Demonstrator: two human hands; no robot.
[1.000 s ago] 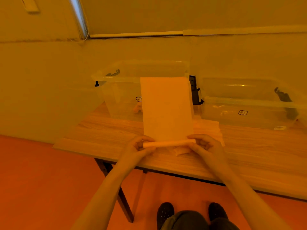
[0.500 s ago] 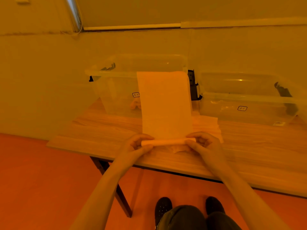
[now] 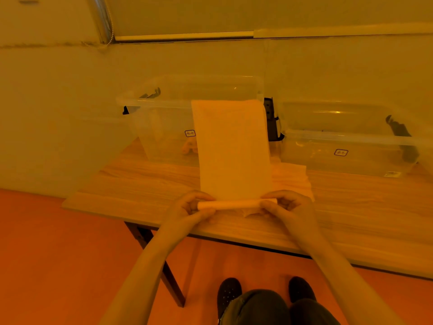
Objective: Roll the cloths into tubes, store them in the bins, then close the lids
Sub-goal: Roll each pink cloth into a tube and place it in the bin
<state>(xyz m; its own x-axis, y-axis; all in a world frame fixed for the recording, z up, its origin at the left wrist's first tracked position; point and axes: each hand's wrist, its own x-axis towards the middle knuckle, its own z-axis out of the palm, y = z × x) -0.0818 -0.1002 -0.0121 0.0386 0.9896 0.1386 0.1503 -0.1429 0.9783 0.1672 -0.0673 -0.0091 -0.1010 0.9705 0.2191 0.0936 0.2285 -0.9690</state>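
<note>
Near the tabletop's (image 3: 140, 184) front edge, the left hand (image 3: 187, 211) and right hand (image 3: 289, 207) pinch the cloth's (image 3: 232, 148) rolled end, one each side, likely to keep the tube straight.

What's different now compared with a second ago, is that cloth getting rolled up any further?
Barely. The left hand and right hand still pinch the ends of the rolled edge of the cloth, whose roll looks much the same thickness. Most of the sheet is still unrolled. The bins and table stayed put.
</note>
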